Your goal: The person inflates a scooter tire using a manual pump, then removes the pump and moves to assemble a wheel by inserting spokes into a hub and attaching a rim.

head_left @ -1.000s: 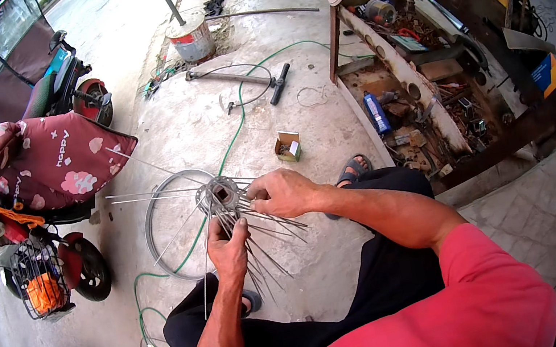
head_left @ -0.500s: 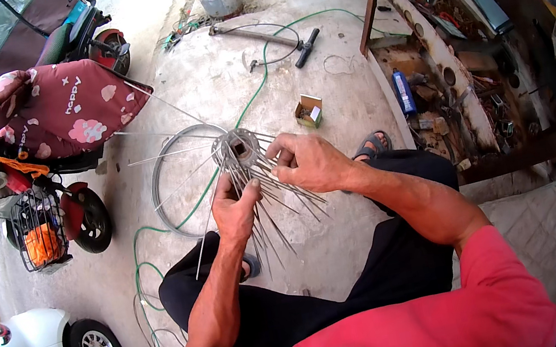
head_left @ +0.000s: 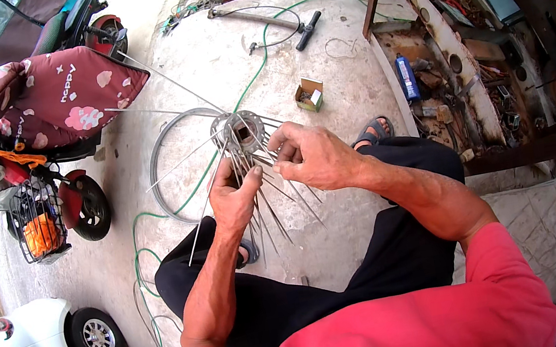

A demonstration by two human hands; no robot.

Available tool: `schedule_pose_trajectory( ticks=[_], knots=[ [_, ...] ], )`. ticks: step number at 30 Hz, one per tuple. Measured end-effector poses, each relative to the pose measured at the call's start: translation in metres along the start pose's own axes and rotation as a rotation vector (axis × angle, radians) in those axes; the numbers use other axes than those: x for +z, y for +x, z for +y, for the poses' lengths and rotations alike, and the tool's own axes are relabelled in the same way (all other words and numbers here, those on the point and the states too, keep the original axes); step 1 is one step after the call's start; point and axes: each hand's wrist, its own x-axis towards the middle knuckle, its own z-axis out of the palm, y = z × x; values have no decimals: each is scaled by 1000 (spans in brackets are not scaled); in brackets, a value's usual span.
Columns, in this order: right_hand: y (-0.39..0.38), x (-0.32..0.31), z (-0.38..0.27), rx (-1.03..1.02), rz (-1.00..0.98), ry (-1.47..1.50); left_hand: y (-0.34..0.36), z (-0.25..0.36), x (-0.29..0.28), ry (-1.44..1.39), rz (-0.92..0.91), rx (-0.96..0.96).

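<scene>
A metal wheel hub (head_left: pixel 238 130) with a square opening faces up in front of me, many thin spokes fanning out of its flanges. My left hand (head_left: pixel 236 194) is closed on a bundle of spokes (head_left: pixel 271 211) just below the hub, thumb across them. Beside the hub on the right, my right hand (head_left: pixel 312 154) pinches a spoke between thumb and fingertips; its far end is hard to follow among the others. Behind the hub, a bare grey wheel rim (head_left: pixel 156 166) lies on the concrete, partly covered by the spokes.
A small open box (head_left: pixel 309 94) stands beyond my right hand. A hand pump (head_left: pixel 275 27) and a green hose (head_left: pixel 252 95) lie farther off. At right is a cluttered workbench (head_left: pixel 454 63) with a blue bottle (head_left: pixel 407 78). Scooters (head_left: pixel 60 100) and a white vehicle (head_left: pixel 35 346) stand left.
The hub has tilted and shifted slightly, and its spokes are spread differently. My right hand has moved a little, still at the spokes; my left keeps its hold. The whole view has shifted slightly.
</scene>
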Motion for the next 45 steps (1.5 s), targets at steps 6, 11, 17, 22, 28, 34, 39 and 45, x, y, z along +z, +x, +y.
schedule_pose_trajectory(
  ticks=[6, 11, 17, 22, 28, 34, 39, 45],
  knots=[
    [0, -1, 1, -13, -2, -16, -1, 1, -2, 8, -23, -17],
    [2, -5, 6, -45, 2, -7, -3, 5, -1, 37, 6, 17],
    [1, -6, 2, 18, -51, -39, -2, 4, -10, 256, -51, 136],
    [1, -2, 7, -27, -83, -22, -6, 12, -7, 197, -75, 120],
    [0, -2, 4, -47, -98, -23, -9, 13, -11, 173, -91, 90],
    [-1, -5, 5, -75, -105, -62, -9, 12, -10, 158, -91, 103],
    [-2, -8, 0, -61, -72, -86, -10, 12, -10, 210, -42, 138],
    [6, -18, -2, 35, 70, -30, -7, 12, -12, 329, -47, 203]
  ],
)
